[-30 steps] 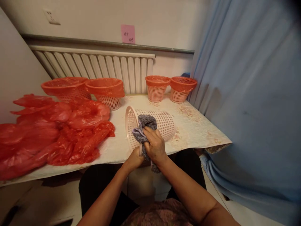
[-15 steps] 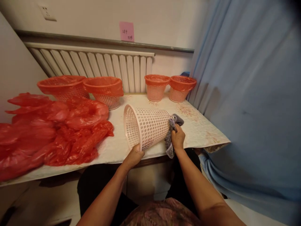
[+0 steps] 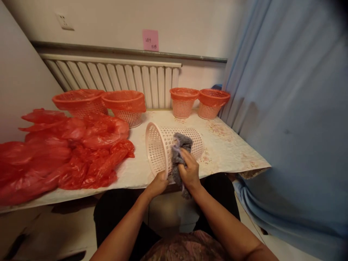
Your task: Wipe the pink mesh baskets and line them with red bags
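Observation:
A pale pink perforated plastic wastebasket (image 3: 156, 148) lies on its side at the table's front, its mouth facing left. My left hand (image 3: 157, 184) is closed on the near edge of its rim, thumb outside and the other fingers mostly hidden. In my right hand (image 3: 189, 169) is a bunched grey cloth (image 3: 179, 148), pressed against the basket's side close to the rim. Part of the cloth hangs down past the table edge.
Crumpled red plastic bags (image 3: 67, 152) cover the table's left side. Baskets lined with red bags stand behind, such as one basket (image 3: 126, 105) by the radiator (image 3: 114, 74) and another basket (image 3: 185, 105) farther right. A blue curtain (image 3: 288, 119) hangs along the right.
My right hand has slid the cloth leftward along the basket's side, from its base end to near the rim. My left hand keeps its hold. The view has shifted slightly.

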The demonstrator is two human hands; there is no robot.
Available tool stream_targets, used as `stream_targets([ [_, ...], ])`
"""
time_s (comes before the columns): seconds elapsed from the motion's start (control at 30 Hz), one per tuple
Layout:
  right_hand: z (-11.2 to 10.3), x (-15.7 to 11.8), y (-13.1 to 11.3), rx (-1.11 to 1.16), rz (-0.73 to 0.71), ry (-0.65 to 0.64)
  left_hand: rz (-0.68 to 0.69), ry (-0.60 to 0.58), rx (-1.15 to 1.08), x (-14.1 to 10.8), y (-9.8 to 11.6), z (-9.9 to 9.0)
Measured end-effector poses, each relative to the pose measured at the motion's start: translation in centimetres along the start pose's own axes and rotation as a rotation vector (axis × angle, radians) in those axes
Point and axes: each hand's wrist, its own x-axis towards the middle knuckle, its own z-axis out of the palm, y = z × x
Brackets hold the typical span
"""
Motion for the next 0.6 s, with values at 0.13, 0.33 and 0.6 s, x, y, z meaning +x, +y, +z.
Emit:
stream_targets([
  [0.13,-0.1,1.4,-3.1,-0.047,-0.178,-0.172,-0.013,-0.046,0.012,-0.9,-0.6,0.0],
  [0.33,0.1,3.5,-4.1,-0.133,-0.121,-0.195,-0.080,-0.009,0.039,-2.0,-1.6,-0.5],
  [0.6,-0.1,3.0,-4.0,-0.229,-0.123,-0.260,-0.081,0.102,-0.068,-0.5,1.5,-0.7],
])
